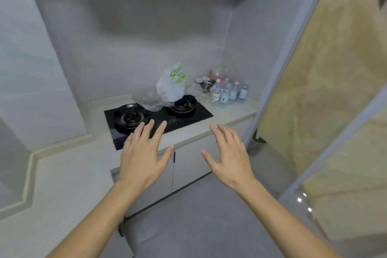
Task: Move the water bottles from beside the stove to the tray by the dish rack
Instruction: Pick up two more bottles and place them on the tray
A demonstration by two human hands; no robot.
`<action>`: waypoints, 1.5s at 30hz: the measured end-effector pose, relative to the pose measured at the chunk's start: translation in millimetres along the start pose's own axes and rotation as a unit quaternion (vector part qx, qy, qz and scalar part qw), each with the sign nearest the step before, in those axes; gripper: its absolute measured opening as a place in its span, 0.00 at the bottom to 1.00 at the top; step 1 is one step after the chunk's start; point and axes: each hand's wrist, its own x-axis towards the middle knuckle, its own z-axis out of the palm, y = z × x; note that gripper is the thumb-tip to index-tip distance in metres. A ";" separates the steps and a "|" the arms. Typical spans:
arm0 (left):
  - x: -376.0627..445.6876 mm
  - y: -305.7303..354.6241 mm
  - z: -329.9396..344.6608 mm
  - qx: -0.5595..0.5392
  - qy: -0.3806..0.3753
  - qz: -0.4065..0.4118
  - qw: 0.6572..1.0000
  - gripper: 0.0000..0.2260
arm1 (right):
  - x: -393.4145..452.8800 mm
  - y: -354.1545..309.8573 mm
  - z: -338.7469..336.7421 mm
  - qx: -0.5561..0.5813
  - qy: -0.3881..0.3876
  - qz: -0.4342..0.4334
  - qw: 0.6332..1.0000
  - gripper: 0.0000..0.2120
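A black two-burner stove (157, 117) is set into the pale counter (230, 114), with the left burner (130, 117) bare. The left hand (142, 158) hovers in front of it with fingers spread apart, palm down, gripping nothing. On the stove's back edge lies a crumpled clear plastic bag (149, 100); what it contains cannot be made out. Just right of it, a white plastic bag with green print (171, 86) sits partly over the right burner (183, 104), its contents hidden. The right hand (229, 156) is held out over the counter's front edge, fingers also splayed and empty. Behind, toward the corner, stand a metal cup (206, 85) and a clear rounded container with something red in it (218, 73). The water bottles (229, 92) cluster upright on the counter right of the stove, near the wall, touching one another; they are clear with pale labels, well apart from both hands.
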 end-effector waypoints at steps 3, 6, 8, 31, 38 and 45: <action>56.1 27.4 35.0 -0.021 -0.017 0.044 0.999 0.33 | 24.8 42.6 2.7 -0.006 0.008 0.039 0.999 0.36; 115.5 64.1 79.0 -0.032 -0.040 0.081 0.995 0.33 | 53.6 101.0 6.4 -0.015 0.019 0.082 0.996 0.36; 153.9 91.3 110.9 -0.038 -0.052 0.101 0.993 0.33 | 72.6 143.5 11.6 -0.013 0.022 0.107 0.994 0.36; 559.8 269.1 359.7 -0.036 -0.132 0.039 0.990 0.33 | 444.8 538.6 85.0 -0.016 -0.115 0.125 0.985 0.36; 689.5 297.3 434.8 -0.035 -0.188 0.026 0.981 0.30 | 564.9 619.2 99.5 -0.058 -0.137 0.118 0.982 0.35; 753.6 310.4 506.3 0.033 -0.305 -0.063 0.950 0.32 | 663.2 681.0 164.5 -0.028 -0.200 0.117 0.972 0.32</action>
